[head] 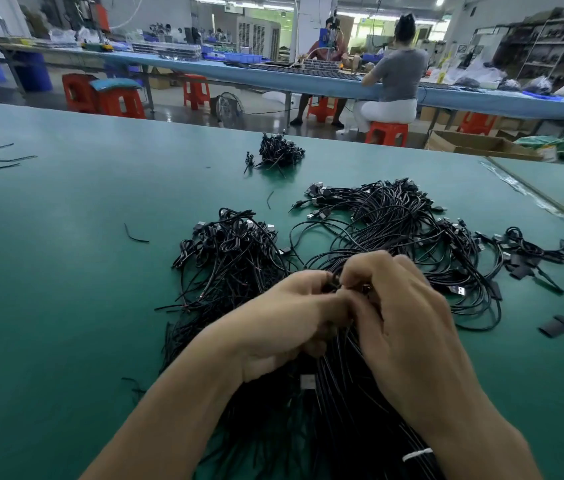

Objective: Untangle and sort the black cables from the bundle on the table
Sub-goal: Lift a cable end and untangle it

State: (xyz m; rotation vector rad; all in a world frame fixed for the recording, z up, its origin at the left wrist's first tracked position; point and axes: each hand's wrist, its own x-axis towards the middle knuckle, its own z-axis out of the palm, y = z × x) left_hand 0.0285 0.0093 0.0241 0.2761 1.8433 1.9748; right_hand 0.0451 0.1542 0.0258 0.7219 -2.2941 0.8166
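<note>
My left hand (287,317) and right hand (408,320), touching, both pinch cables from one bundle (336,410) at the table's (65,271) near edge; three heaps (232,247) lie beyond.

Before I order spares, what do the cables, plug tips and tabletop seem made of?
Cables: black flexible plastic or rubber jacket, faint sheen, loops freely. Plug tips: likely silvery metal; they glint. Tabletop: green mat, perhaps rubber or vinyl, dull reflections.

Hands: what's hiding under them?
A bundle of black cables lies under the left hand and right hand, on the green table. Which cable the curled fingers pinch is covered.
</note>
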